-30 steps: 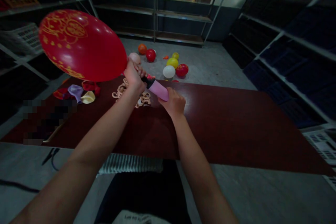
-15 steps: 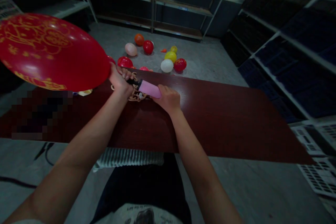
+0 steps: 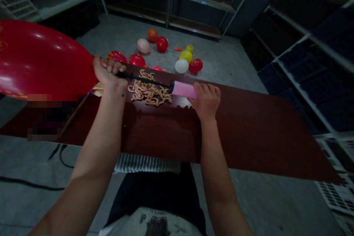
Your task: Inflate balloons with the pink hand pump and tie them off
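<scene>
Head view: red balloon (image 3: 52, 62) at left, neck hidden at the left hand (image 3: 107, 74), whose fingers curl around the black end of the pink pump (image 3: 184, 90), right hand (image 3: 207, 97) fingers wrapping its barrel; balloon could slip off and deflate if the left grip loosened.

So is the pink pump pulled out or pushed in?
Pulled out: a long stretch of black rod shows between the left hand and the pink tube that the right hand grips.
</scene>
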The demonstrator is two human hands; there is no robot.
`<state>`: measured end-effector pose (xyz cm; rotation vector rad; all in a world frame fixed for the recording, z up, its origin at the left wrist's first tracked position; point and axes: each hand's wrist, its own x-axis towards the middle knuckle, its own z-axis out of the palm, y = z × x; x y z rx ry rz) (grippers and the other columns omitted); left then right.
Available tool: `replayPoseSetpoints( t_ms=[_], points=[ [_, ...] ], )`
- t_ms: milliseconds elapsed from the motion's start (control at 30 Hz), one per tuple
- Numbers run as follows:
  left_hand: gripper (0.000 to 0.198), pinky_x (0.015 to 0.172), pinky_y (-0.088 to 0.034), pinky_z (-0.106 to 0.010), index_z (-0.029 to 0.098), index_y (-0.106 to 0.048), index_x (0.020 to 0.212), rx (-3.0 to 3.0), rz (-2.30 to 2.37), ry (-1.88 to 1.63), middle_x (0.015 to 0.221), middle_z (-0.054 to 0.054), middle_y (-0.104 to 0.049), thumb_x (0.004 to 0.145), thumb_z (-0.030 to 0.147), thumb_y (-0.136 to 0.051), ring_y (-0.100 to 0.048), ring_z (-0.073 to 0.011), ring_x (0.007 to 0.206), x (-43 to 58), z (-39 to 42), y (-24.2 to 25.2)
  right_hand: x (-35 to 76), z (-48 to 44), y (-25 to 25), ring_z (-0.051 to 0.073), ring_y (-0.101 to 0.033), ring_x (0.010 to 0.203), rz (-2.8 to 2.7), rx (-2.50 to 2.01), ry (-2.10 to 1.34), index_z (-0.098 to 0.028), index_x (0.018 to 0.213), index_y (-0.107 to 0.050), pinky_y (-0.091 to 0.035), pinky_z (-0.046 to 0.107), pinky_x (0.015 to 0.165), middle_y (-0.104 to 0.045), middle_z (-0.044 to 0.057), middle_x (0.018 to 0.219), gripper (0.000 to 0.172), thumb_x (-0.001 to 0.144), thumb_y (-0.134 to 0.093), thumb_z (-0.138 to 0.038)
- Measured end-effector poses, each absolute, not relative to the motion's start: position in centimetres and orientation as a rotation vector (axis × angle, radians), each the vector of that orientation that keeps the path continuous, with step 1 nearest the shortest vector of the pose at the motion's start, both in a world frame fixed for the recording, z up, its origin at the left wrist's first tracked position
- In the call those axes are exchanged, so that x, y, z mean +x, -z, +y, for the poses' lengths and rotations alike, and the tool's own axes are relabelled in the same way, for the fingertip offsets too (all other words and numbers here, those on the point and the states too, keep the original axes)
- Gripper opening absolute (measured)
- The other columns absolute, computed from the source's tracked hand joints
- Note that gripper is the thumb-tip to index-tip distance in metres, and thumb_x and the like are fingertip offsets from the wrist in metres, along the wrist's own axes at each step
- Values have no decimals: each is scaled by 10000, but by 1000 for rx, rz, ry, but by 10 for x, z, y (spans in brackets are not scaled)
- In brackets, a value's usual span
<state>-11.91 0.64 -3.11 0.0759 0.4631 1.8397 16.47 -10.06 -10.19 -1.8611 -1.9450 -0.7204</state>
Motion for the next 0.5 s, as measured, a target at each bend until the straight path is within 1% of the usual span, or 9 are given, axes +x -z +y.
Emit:
replayPoseSetpoints(
  t_ms=[100,233,333,500],
  points=[
    [482,447,-196,-234,199,-207,652,77,433,-1846,457,89,-196,1116,279,-308,-185,-66,364,-113,2,30,168,-102,102,298,-557,1094,-1919,-1866,693,-197,1273,-623,-379,455,973,-704,126,1157,421,890,-632,-371],
    [493,469,-201,-230,195,-203,670,51,467,-1863,480,85,-201,1136,308,-319,-175,-71,396,-102,0,32,166,-105,102,301,-582,1005,-1916,-1936,620,-196,1265,-626,-400,438,873,-702,135,1133,416,906,-593,-403],
    [496,482,-205,-241,193,-190,673,99,518,-1869,488,77,-188,1135,321,-318,-160,-79,411,-96,0,38,156,-106,101,302,-589,977,-1960,-1951,601,-195,1252,-628,-390,426,845,-703,135,1103,417,903,-598,-421],
    [564,482,-252,-271,199,-209,630,321,642,-1795,503,57,-197,1093,447,-415,-216,-93,403,-77,-7,52,125,-105,99,281,-606,927,-2045,-1918,522,-187,1227,-633,-382,377,781,-711,132,1036,472,889,-628,-517]
  ],
)
